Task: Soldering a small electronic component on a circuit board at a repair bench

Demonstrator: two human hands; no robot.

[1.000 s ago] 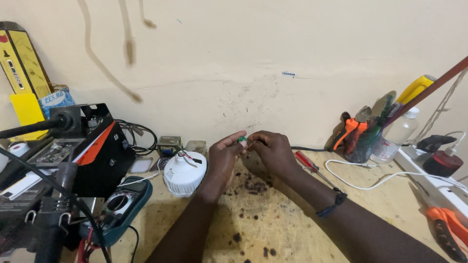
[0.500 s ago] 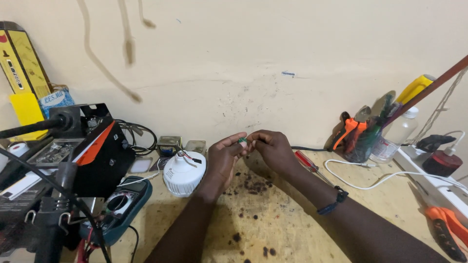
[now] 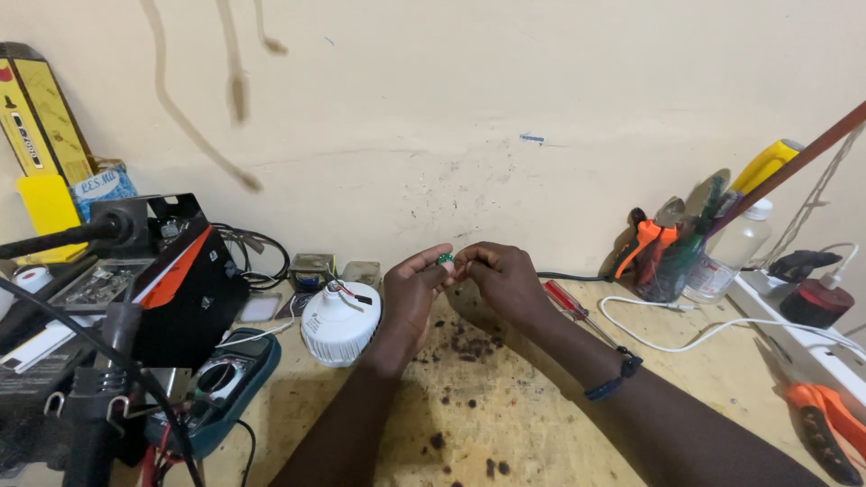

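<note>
Both my hands meet above the wooden bench (image 3: 505, 424), close to the wall. My left hand (image 3: 410, 293) pinches a tiny green part (image 3: 445, 259) between thumb and forefinger. My right hand (image 3: 505, 280) holds the same small part from the other side with its fingertips. A white bulb housing (image 3: 338, 322) with red and black wires on top lies on the bench just left of my left wrist. A red-handled screwdriver (image 3: 570, 307) lies right of my right hand.
A black and orange case (image 3: 185, 280) and a teal multimeter (image 3: 221, 383) stand at the left. A cup of tools (image 3: 672, 252), a clear bottle (image 3: 731, 252), a white cable (image 3: 686, 329) and a power strip (image 3: 803, 338) sit at the right. Orange pliers (image 3: 825, 424) lie at the right edge.
My hands have stayed almost in place; the fingers have shifted slightly around the small green part.
</note>
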